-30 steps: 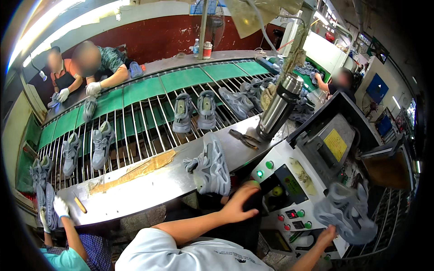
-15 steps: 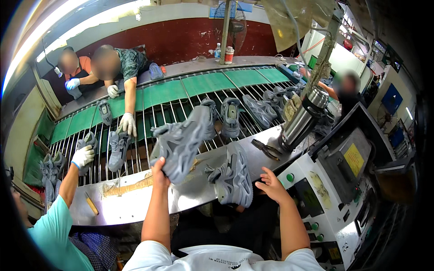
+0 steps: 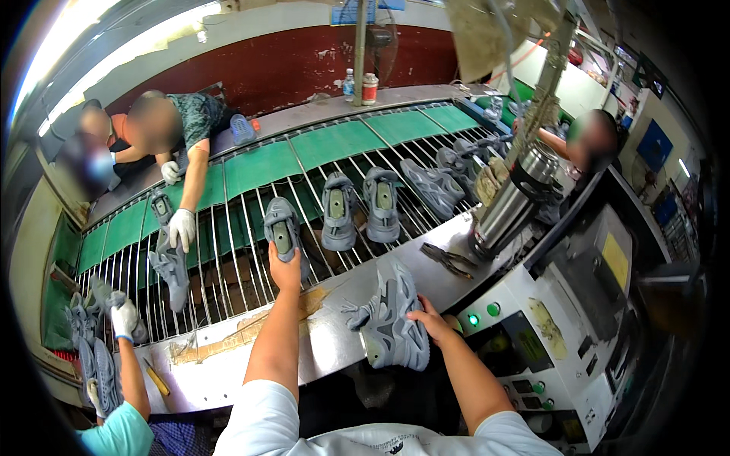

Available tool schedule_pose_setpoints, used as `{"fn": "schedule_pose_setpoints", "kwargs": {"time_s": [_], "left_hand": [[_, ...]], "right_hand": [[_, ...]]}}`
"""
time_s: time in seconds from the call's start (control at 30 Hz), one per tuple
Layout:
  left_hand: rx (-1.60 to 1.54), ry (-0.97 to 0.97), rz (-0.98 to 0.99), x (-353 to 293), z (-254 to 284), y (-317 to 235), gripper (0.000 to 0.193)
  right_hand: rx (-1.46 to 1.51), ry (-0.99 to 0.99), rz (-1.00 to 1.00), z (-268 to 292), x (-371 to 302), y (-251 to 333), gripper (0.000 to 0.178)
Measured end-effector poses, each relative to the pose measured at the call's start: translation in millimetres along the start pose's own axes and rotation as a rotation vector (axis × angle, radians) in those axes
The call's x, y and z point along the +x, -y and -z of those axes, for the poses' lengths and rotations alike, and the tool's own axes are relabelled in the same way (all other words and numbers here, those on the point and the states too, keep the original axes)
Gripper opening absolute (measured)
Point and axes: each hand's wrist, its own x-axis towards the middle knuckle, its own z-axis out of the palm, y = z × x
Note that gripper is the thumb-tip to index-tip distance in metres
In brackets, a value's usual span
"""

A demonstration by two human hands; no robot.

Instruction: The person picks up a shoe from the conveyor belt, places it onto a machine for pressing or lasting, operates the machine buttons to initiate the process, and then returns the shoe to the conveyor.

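On the bar rack, a grey sneaker (image 3: pixel 282 216) stands with its heel toward me and a greenish insert in its opening. My left hand (image 3: pixel 286 267) is closed around the near end of this sneaker. A second grey sneaker (image 3: pixel 389 323) lies on its side on the metal ledge (image 3: pixel 323 338), its chunky sole facing right. Against that sole my right hand (image 3: pixel 432 322) presses, thumb on the sole and fingers partly hidden behind it. Two more grey sneakers, one (image 3: pixel 338 213) beside the other (image 3: pixel 382 205), stand right of my left hand.
A steel thermos (image 3: pixel 513 201) and black pliers (image 3: pixel 449 260) occupy the ledge's right end. A control panel (image 3: pixel 525 334) with a lit green button stands at right. Co-workers' gloved hands, one (image 3: pixel 182 229) across the rack and another (image 3: pixel 123 318) at left, handle shoes. A yellow-handled tool (image 3: pixel 157 380) lies nearby.
My left hand has carried its sneaker away from me, from above the ledge onto the rack. My right hand has moved left onto the other sneaker. A green panel button has lit up.
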Motion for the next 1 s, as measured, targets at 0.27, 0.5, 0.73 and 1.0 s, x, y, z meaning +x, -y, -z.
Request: {"fn": "schedule_pose_setpoints", "kwargs": {"time_s": [0.27, 0.5, 0.73, 1.0], "left_hand": [[-0.212, -0.095, -0.031, -67.8, 6.7, -15.1, 0.044], [0.044, 0.871, -0.158, -218.9, 11.6, -44.9, 0.015], [0.336, 0.593, -0.455, -236.6, 9.6, -63.8, 0.014], [0.322, 0.554, -0.488, -243.4, 11.4, -66.4, 0.012]], "right_hand": [[0.119, -0.148, 0.198, 27.5, -67.5, -25.1, 0.079], [0.247, -0.367, 0.362, 187.0, -295.0, -50.9, 0.090], [0.070, -1.174, 0.535, 294.2, -503.4, 5.2, 0.096], [-0.563, -1.800, -0.104, 469.8, -520.1, 121.0, 0.083]]}}
